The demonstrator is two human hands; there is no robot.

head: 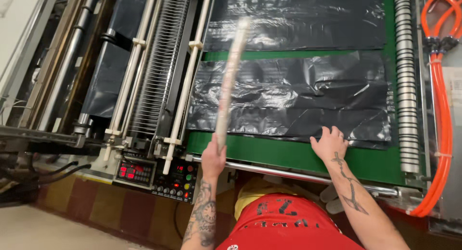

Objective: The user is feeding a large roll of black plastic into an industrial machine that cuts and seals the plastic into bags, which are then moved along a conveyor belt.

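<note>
My left hand (213, 156) grips the near end of a long pale flat stick (228, 81) that rises over the machine, blurred by motion. My right hand (330, 143) rests with spread fingers on the near edge of a stack of black plastic bags (293, 98) lying on the green conveyor belt (288, 154). A second stack of black plastic bags (298, 19) lies farther along the belt.
To the left of the belt are white rods and a ribbed metal roller (159, 67), with black film (103, 77) feeding in. A control panel (156, 175) with red displays sits below. Orange hoses (440, 110) and a ridged roller (405, 81) run along the right side.
</note>
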